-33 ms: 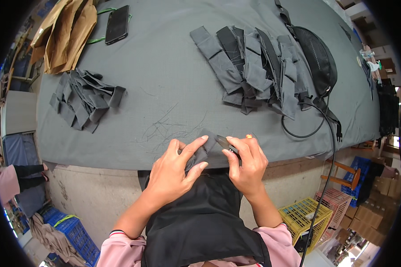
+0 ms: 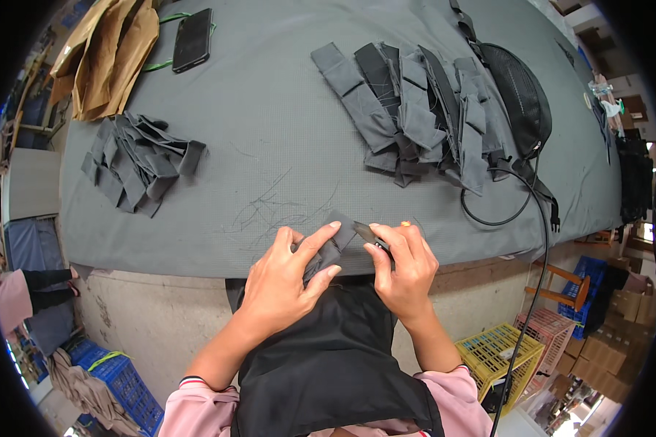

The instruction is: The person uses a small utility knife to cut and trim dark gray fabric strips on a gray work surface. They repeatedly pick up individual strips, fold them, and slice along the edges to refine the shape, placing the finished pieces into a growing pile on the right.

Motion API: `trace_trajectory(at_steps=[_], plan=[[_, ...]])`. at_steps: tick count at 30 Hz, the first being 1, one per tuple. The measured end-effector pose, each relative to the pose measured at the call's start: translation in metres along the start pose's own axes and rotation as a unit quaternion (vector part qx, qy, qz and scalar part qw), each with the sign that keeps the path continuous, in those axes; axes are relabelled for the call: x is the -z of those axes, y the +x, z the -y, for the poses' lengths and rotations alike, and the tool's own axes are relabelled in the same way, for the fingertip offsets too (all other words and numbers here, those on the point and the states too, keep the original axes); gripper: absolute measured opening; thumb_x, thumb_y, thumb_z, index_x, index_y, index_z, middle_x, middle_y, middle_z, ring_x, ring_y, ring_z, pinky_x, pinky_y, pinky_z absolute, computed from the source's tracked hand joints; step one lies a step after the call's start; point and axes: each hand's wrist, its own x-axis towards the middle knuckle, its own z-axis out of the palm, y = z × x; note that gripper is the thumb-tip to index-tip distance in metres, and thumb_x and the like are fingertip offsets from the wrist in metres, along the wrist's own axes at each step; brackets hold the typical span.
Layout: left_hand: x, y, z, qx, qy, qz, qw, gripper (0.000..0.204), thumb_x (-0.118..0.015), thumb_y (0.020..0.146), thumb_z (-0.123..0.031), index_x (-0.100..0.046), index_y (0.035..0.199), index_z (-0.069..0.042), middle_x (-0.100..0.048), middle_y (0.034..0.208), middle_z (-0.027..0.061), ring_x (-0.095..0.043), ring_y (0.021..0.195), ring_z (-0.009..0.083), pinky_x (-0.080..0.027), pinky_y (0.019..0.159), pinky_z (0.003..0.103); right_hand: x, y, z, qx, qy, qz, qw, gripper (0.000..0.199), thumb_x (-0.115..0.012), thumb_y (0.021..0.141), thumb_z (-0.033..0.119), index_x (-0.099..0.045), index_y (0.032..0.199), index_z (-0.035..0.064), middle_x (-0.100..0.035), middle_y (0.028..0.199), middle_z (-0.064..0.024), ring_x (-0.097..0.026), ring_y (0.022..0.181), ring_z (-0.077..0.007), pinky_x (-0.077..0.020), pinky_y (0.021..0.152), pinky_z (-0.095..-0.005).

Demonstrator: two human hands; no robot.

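At the table's near edge, my left hand [image 2: 288, 273] pinches a folded grey fabric strip [image 2: 329, 252] between thumb and fingers. My right hand [image 2: 407, 269] is closed on dark thread snips [image 2: 369, 234], whose pointed blades reach left to the corner of the strip. My fingers hide the handle part of the snips. Just beyond my left hand, loose dark threads [image 2: 270, 211] lie scattered on the grey table cover [image 2: 262, 95]. A pile of grey fabric strips [image 2: 138, 164] lies to the left, and several more sewn strips [image 2: 415, 102] are spread out at the far right.
A black pouch bag [image 2: 514, 95] with a strap and a black cable [image 2: 543, 240] lies at the right. Far left are a brown paper bag [image 2: 116, 58] and a phone [image 2: 192, 41]. Yellow [image 2: 499, 357] and blue crates [image 2: 120, 386] stand below the table.
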Motion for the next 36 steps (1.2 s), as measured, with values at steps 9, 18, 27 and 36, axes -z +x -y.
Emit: trace_trajectory(at_steps=[9,18,27,36], plan=[[-0.022,0.001,0.01,-0.034,0.071,-0.082,0.993,0.086,-0.079,0.07,-0.022,-0.033,0.142,-0.012,-0.049,0.11,0.0151,-0.058,0.085,0.0265,-0.05,0.07,0.035,-0.021,0.007,0.007,-0.252,0.366,0.036,0.895,0.008,-0.066,0.083,0.007,-0.06,0.089,0.0045,-0.052,0.069,0.0026,-0.049,0.061,-0.0065,-0.0383,0.052,-0.023],[-0.015,-0.001,0.044,0.116,-0.596,0.153,0.78,0.059,-0.055,0.093,-0.023,-0.025,0.138,-0.001,-0.056,0.113,0.0182,-0.062,0.092,0.0239,-0.051,0.084,0.036,-0.051,0.036,0.015,-0.401,0.569,0.154,0.701,0.016,-0.063,0.088,0.013,-0.053,0.08,0.0038,-0.051,0.067,0.0041,-0.045,0.057,-0.0029,-0.0354,0.048,-0.02],[-0.026,-0.003,0.043,0.188,-0.609,0.019,0.771,0.035,-0.049,0.096,-0.015,-0.036,0.125,0.001,-0.06,0.093,0.0136,-0.061,0.068,0.0178,-0.053,0.065,0.03,-0.031,-0.001,0.013,-0.005,0.158,0.068,0.985,0.035,-0.071,0.069,0.002,-0.061,0.103,0.0057,-0.056,0.084,-0.0078,-0.055,0.063,-0.0207,-0.0495,0.061,-0.0307],[-0.018,-0.001,0.035,0.186,-0.624,0.036,0.758,0.034,-0.05,0.094,-0.011,-0.037,0.123,0.001,-0.061,0.088,0.0121,-0.06,0.068,0.0179,-0.052,0.064,0.03,-0.04,-0.001,0.017,0.047,0.105,0.052,0.992,0.028,-0.072,0.069,0.004,-0.065,0.096,0.0063,-0.058,0.075,-0.0045,-0.056,0.06,-0.0197,-0.05,0.072,-0.0339]])
